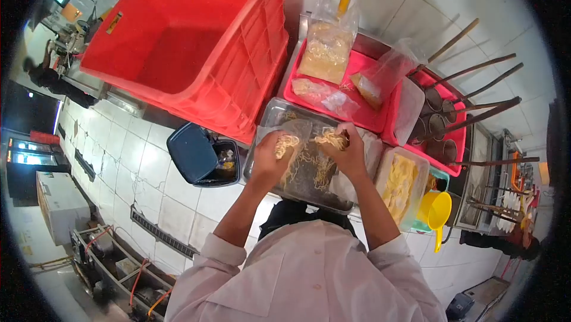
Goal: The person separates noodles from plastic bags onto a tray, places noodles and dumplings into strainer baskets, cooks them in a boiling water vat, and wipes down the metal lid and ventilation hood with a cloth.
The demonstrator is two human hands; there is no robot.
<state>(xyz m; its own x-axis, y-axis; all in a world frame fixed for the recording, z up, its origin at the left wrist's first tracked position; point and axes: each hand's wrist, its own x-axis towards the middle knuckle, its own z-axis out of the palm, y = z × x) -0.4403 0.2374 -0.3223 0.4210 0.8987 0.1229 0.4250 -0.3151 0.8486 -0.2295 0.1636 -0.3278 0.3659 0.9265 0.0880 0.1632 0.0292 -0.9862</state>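
Note:
My left hand (269, 160) is closed around a clump of noodles (286, 146). In my right hand (352, 154) there is a second clump of noodles (332, 138), bulging out past the fingers. Both hands are over a clear plastic tub (275, 111), each toward one side of it. Loose noodle strands (307, 164) lie scattered across the tub's dark-looking bottom. To the right of the tub is whitish plastic or cloth (370, 158), partly covered by my right forearm.
A large red crate (250, 66) stands at the back left. Behind the tub, a pink tray (372, 117) holds bagged food (326, 51). Long-handled cups (436, 126) fill another pink tray at right, near a box of yellow strips (399, 182) and a yellow dipper (436, 208). A lidded bin (193, 154) sits below left.

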